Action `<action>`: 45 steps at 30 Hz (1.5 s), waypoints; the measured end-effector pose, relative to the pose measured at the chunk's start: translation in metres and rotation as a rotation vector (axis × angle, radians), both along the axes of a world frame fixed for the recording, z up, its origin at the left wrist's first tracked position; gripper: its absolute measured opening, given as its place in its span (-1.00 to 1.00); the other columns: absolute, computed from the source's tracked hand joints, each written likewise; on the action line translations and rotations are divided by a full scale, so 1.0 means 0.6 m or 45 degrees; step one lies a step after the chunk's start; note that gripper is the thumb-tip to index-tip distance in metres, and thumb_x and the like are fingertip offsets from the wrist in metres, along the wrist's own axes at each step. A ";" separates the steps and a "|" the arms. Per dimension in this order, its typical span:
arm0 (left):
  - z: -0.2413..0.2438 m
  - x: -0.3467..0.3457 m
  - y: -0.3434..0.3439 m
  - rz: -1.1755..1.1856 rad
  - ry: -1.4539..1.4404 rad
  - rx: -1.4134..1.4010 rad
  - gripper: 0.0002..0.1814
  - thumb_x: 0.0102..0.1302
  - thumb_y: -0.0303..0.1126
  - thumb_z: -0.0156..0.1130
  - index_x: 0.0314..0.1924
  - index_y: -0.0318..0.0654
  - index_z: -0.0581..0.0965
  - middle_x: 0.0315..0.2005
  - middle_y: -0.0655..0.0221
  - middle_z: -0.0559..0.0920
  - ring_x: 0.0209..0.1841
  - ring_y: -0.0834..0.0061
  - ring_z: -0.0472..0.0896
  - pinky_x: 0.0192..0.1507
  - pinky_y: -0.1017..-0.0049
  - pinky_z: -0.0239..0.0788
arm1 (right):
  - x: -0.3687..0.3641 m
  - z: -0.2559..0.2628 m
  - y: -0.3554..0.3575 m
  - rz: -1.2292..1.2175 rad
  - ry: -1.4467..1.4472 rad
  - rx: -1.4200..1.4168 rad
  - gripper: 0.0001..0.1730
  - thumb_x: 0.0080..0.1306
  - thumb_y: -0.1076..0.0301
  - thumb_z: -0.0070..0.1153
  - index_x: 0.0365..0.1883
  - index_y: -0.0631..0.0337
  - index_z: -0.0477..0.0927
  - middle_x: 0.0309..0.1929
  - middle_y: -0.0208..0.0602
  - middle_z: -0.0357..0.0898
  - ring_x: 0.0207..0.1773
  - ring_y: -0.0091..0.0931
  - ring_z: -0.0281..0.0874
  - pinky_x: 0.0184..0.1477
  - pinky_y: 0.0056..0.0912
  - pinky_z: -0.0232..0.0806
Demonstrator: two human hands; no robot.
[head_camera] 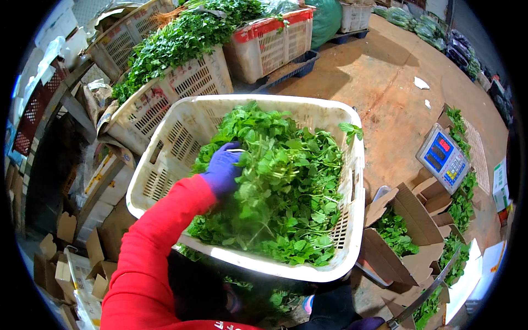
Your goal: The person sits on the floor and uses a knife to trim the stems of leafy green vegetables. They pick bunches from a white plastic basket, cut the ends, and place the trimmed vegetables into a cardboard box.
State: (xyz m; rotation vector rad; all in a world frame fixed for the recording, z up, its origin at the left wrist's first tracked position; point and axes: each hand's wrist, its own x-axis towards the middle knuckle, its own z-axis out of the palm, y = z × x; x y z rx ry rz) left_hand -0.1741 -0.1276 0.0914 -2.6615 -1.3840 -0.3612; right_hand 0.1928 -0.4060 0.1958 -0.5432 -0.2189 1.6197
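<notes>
A white slatted plastic basket before me holds a heap of leafy green herbs that look like mint. Reaching into its left side, my left hand in a purple glove grips a bunch of herbs; the leaves below it are motion-blurred. Part of its fingers is hidden by leaves. At the bottom edge, my right hand, also gloved in purple and partly cut off, holds a knife by its handle. The long curved blade points up and right, outside the basket.
Crates of leafy greens stand behind the basket. On the right, an open cardboard box holds greens beside a digital scale with a lit display. Cardboard boxes lie at lower left. Bagged vegetables line the far floor.
</notes>
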 end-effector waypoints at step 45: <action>-0.026 0.127 -0.103 0.593 0.072 -0.306 0.26 -0.22 0.30 0.33 0.32 -0.40 0.03 0.30 -0.09 0.06 0.39 -0.04 -0.10 0.40 0.12 -0.42 | 0.004 0.047 -0.037 0.087 -0.126 -0.234 -0.80 0.27 0.30 0.10 -0.22 0.01 0.34 -0.57 -0.42 0.31 -0.67 -0.54 0.25 -0.62 -0.45 0.11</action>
